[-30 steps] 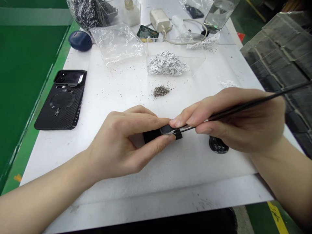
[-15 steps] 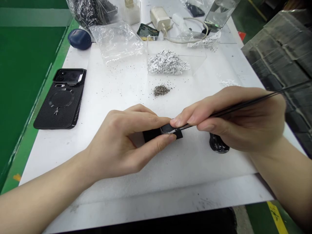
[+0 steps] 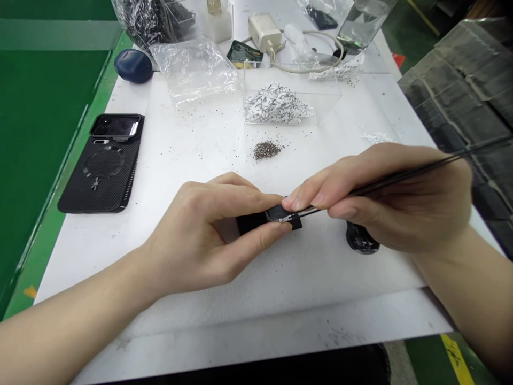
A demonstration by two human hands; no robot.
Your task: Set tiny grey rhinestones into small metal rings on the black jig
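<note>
Between thumb and fingers, my left hand (image 3: 212, 230) pinches a small dark part (image 3: 276, 213) against a flat black block (image 3: 296, 221) on the table. Pen-style, my right hand (image 3: 401, 198) grips black tweezers (image 3: 385, 181), whose tips meet the near edge of the part. My right fingertips rest right beside the left index fingertip. Anything tiny at the tweezer tips is too small to name. A glossy black rounded object (image 3: 362, 238) stands partly hidden under my right hand. Beyond my hands lies a heap of tiny metallic pieces (image 3: 267, 150).
A clear tray (image 3: 316, 104) holds a pile of small white pieces (image 3: 276, 102). At the left lies a phone in a black case (image 3: 106, 166), with a dark blue rounded object (image 3: 133, 66) behind it. Plastic bags (image 3: 196, 69), a charger (image 3: 264, 32) and its cable stand at the back.
The whole view has shifted very slightly. Both hands keep their grips, and the tweezer tips stay at the dark part.
</note>
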